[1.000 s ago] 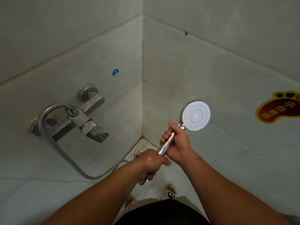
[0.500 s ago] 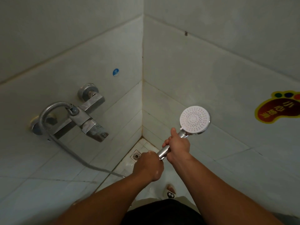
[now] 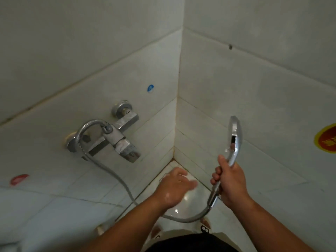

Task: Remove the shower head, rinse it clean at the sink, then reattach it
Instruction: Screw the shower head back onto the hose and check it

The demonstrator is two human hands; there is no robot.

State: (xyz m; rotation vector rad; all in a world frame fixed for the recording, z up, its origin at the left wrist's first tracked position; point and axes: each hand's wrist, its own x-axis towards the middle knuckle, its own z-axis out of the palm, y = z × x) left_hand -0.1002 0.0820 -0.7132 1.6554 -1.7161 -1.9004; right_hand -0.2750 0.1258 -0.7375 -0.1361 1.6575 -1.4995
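My right hand [image 3: 230, 180] grips the chrome handle of the shower head [image 3: 235, 137], which stands upright on the right with its disc turned edge-on and its shiny back toward me. The metal hose [image 3: 116, 176] is joined to the handle's lower end below my right hand, loops under my left arm and runs up to the wall mixer tap [image 3: 116, 138]. My left hand [image 3: 175, 188] hovers apart from the handle, wet, fingers loose and empty, over the floor corner.
Two tiled walls meet in a corner ahead. A blue sticker [image 3: 150, 88] sits above the tap, a red one [image 3: 18, 179] at the low left, a red-and-yellow one [image 3: 327, 139] at the right edge. The wet floor and my slippered foot [image 3: 205, 226] lie below.
My left hand has come off the lower end of the handle and opened. My right hand moved right and turned the head from face-on to edge-on. The view shifted left.
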